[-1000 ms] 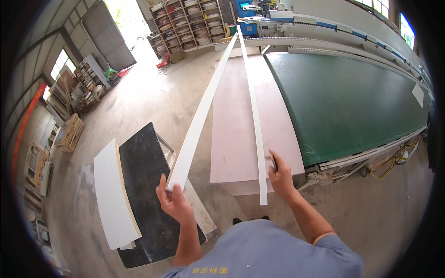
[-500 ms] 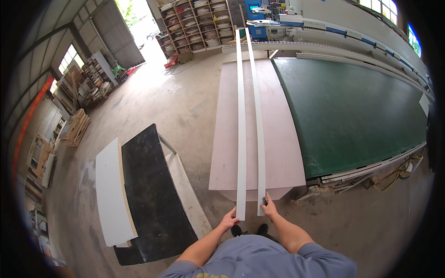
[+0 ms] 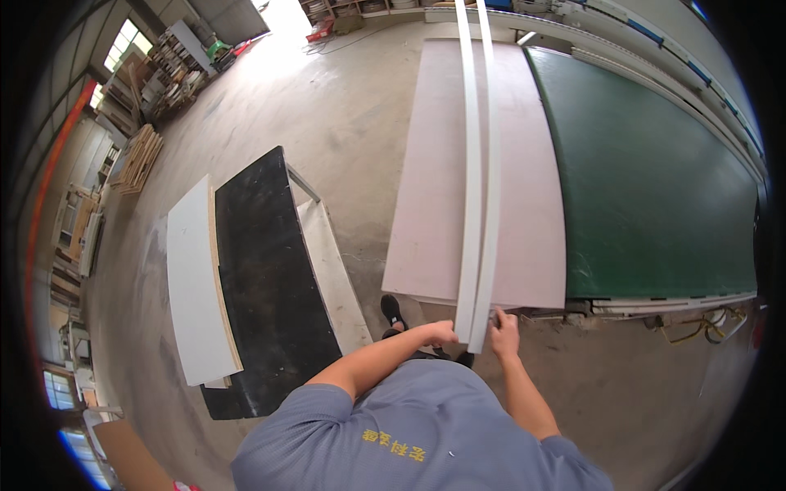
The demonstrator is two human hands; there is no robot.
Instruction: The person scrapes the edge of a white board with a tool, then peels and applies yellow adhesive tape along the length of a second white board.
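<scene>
Two long, narrow white strips, the left strip (image 3: 472, 164) and the right strip (image 3: 492, 164), run lengthwise over a pale pink board (image 3: 426, 204). Their near ends jut past its front edge and lie side by side, apparently touching. My left hand (image 3: 443, 331) is closed at the left strip's near end, gripping its outer edge. Just right of the right strip's end is my right hand (image 3: 505, 334), its fingers closed around a small dark object (image 3: 495, 319) too small to name. Whether this hand also touches the strip is unclear.
A green-topped table (image 3: 655, 188) adjoins the pink board on the right, with a long machine rail (image 3: 655, 82) behind. To my left stands a low black-topped table (image 3: 262, 270) bearing a white panel (image 3: 192, 286). Wooden pallets (image 3: 139, 159) are stacked at far left.
The strips' near ends have come together, closing the gap between them. My left hand moved right with the left strip. One foot has stepped out leftward, and the view has tilted down.
</scene>
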